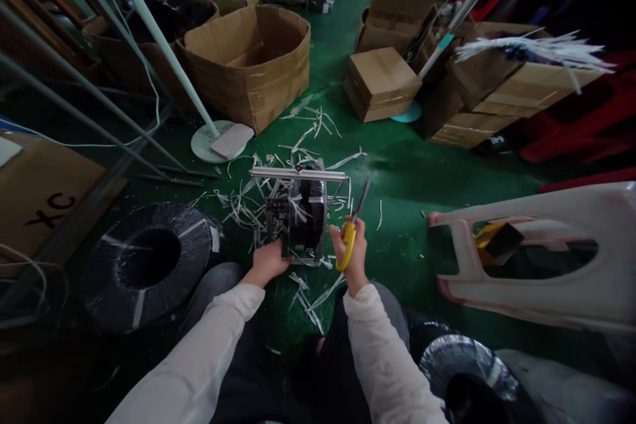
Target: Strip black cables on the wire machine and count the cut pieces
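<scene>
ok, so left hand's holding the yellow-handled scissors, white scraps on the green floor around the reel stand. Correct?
Wrong hand: the head view shows the yellow-handled scissors in the right hand; the left hand is at the reel stand. White scraps do lie around it on the green floor.

From my remote station I log green floor (397, 179): spool frame (298, 174), white strips (242, 207), black coil (109, 271), tipped stool (546, 215).
</scene>
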### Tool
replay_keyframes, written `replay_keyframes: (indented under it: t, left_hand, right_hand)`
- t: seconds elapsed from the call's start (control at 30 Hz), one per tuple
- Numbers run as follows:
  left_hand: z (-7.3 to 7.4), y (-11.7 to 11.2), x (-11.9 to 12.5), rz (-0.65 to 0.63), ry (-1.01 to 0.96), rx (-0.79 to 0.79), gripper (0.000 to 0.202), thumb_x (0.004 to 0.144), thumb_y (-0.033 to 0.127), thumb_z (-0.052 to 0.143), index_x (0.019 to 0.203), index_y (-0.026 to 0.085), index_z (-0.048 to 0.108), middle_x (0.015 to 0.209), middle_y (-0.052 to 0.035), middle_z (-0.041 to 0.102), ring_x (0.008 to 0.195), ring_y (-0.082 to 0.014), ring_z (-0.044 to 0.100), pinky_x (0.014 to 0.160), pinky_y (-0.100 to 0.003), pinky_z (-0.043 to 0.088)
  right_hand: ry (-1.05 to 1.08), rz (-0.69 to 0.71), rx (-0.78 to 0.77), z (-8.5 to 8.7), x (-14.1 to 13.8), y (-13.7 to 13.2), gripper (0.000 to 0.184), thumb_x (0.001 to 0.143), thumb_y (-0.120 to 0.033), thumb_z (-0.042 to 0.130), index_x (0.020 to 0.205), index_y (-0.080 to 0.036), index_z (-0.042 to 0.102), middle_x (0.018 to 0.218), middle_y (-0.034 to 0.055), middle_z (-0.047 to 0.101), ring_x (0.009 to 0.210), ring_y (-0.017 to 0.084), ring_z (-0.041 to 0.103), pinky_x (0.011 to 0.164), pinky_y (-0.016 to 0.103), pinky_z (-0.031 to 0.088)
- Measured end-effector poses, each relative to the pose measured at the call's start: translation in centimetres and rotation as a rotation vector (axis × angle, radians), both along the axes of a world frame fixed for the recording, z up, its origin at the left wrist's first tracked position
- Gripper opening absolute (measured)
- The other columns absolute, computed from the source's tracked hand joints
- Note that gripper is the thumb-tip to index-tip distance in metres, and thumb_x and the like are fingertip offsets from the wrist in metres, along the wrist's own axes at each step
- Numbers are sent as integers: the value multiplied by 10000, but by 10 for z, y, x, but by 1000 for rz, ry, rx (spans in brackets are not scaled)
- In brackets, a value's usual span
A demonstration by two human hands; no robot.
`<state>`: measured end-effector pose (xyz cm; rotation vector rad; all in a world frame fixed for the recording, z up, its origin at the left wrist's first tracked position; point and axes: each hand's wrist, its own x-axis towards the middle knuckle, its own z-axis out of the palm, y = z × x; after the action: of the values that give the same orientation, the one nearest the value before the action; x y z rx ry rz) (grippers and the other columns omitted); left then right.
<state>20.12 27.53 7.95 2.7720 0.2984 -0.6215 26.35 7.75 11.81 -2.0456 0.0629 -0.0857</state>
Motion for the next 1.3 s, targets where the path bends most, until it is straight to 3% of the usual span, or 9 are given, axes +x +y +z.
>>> replay_keyframes:
  t: [0.1, 0.2, 0.3, 0.5, 0.6, 0.7, 0.87, 1.03, 1.3]
  left_hand:
    - [41, 4, 19, -122, -347, 1, 385, 909, 404, 353, 1151, 168, 537, 1181, -131, 591, 1118, -241, 534, 947, -371, 402]
    - [73, -4, 53, -549, -679, -9, 402, 892, 208, 364, 1277, 197, 482, 1351, -84, 497, 1297, -224, 369, 1089, -399, 250]
    - [84, -10, 86, -818, -686, 103, 489, 840, 142, 409, 1327, 138, 454, 1290, -134, 550, 1264, -264, 404, 1096, -471, 203]
    - [92, 18, 112, -949, -621, 231, 335, 820, 199, 453, 1088, 123, 639, 893, -121, 673, 974, -265, 558, 1054, -517, 225]
    - [96, 26, 109, -932, -583, 213, 267, 851, 282, 452, 844, 162, 690, 850, -101, 660, 954, -255, 550, 1004, -492, 287]
    - [94, 18, 102, -809, -569, 248, 284, 852, 303, 467, 755, 164, 695, 900, -110, 648, 990, -261, 528, 950, -472, 324]
    - [80, -16, 94, -525, -588, 360, 310, 794, 336, 529, 868, 100, 716, 1015, -176, 617, 1090, -315, 463, 1002, -513, 259]
    - [71, -34, 95, -378, -555, 381, 339, 758, 269, 505, 940, 70, 709, 1091, -198, 604, 1158, -321, 416, 1060, -549, 171]
    - [75, -39, 90, -221, -677, 171, 199, 713, 202, 506, 745, 115, 682, 964, -167, 635, 1057, -309, 495, 1037, -588, 189]
  right_hand:
    - [75, -18, -90, -13, 13, -2, 667, 647, -492, 705, 1171, -194, 419, 736, 2, 619, 677, 220, 630, 651, 328, 473]
    - [168, 57, -72, -26, 19, 6, 680, 642, -445, 704, 1197, -178, 413, 780, 43, 654, 706, 245, 645, 675, 351, 477]
    - [138, 34, -95, -33, 23, 14, 589, 697, -401, 648, 1196, -180, 426, 792, 55, 659, 682, 236, 631, 656, 341, 469]
    - [82, 14, -115, -34, 28, 16, 544, 718, -394, 631, 1189, -202, 437, 855, 61, 666, 673, 214, 614, 662, 326, 462]
    - [81, 23, -121, -32, 28, 15, 539, 719, -373, 633, 1189, -193, 441, 858, 71, 670, 689, 223, 617, 683, 339, 464]
    - [79, 37, -104, -32, 27, 14, 543, 727, -362, 627, 1201, -182, 433, 868, 84, 672, 703, 230, 620, 690, 344, 466]
    - [93, 46, -69, -35, 26, 14, 546, 733, -375, 627, 1206, -189, 426, 891, 87, 673, 712, 229, 624, 690, 341, 472]
    - [100, 43, -51, -36, 26, 13, 544, 722, -374, 640, 1195, -194, 440, 902, 87, 675, 724, 226, 627, 691, 333, 472]
    - [101, 63, -58, -36, 27, 11, 553, 708, -362, 646, 1192, -184, 446, 889, 84, 676, 725, 231, 626, 682, 337, 469]
